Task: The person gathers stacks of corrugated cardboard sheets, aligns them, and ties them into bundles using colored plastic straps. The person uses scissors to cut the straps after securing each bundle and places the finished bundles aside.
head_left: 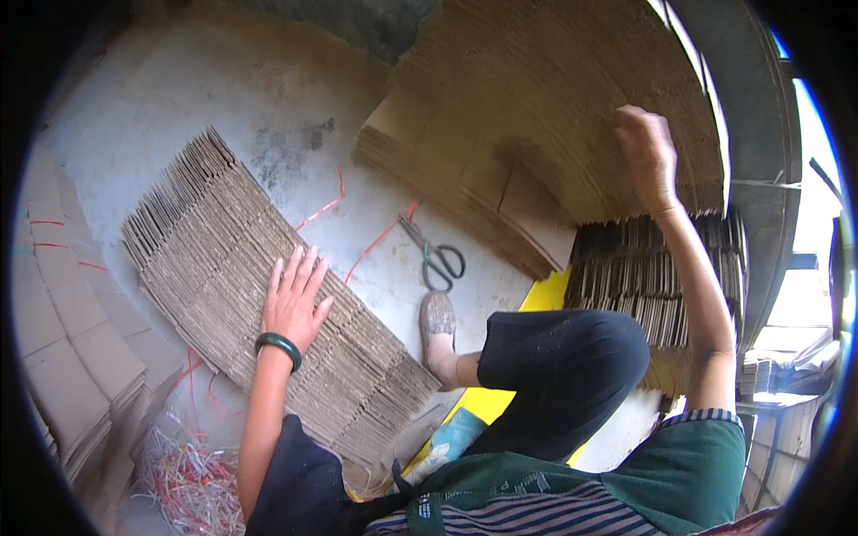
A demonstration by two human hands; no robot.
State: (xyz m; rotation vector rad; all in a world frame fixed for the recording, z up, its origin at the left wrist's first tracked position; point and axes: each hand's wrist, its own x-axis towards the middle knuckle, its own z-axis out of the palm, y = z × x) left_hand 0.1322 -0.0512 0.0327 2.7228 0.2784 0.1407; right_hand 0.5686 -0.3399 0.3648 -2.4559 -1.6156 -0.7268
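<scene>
My left hand (293, 299) lies flat, fingers spread, on a long bundle of folded cardboard sheets (223, 241) stood on edge on the floor. A dark green bangle (279, 349) circles that wrist. My right hand (649, 156) is raised in front of the tall cardboard stack (554, 98) at the upper right. Its fingers are curled and slightly blurred; what they hold, if anything, cannot be made out. A red plastic strap (362, 255) runs from beside the bundle toward a pair of black-handled scissors (433, 255) on the floor, near my shoe.
Flattened cardboard stacks (67, 330) stand at the left, some tied with red strap. A tangle of white and red strap scraps (192, 473) lies at the lower left. More cardboard bundles (652, 277) sit beyond my knee. Yellow material (545, 293) lies beside my leg.
</scene>
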